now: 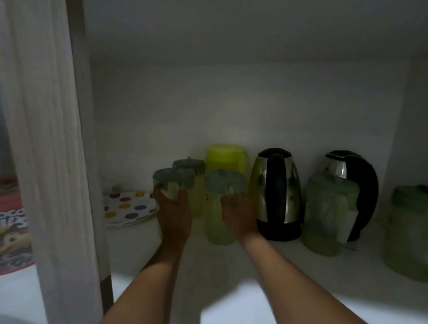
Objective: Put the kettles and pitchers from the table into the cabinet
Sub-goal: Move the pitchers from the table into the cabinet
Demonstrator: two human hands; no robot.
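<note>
Two pitchers in hand, mid-frame, inside cabinet (236, 101). Left hand (174, 209) grasps left pitcher (175, 179) just under its lid; right hand (237, 212) curls its fingers on middle pitcher (217, 229), at shelf (301, 265) level. Likely thin plastic: light, slick, squeezable; grip low. Behind, steel kettle (276, 190): heavier, take by handle.

— Any writing you can make out in there?
— Only on the red-rimmed tray (4, 235), left of the cabinet's white post (48, 140). A band of chunky pale cartoon letters runs across it above a picture, but it's too blurred to read.
— And the steel kettle (275, 194), right of the post?
— Too dim. No brand or label on it is legible.
</note>
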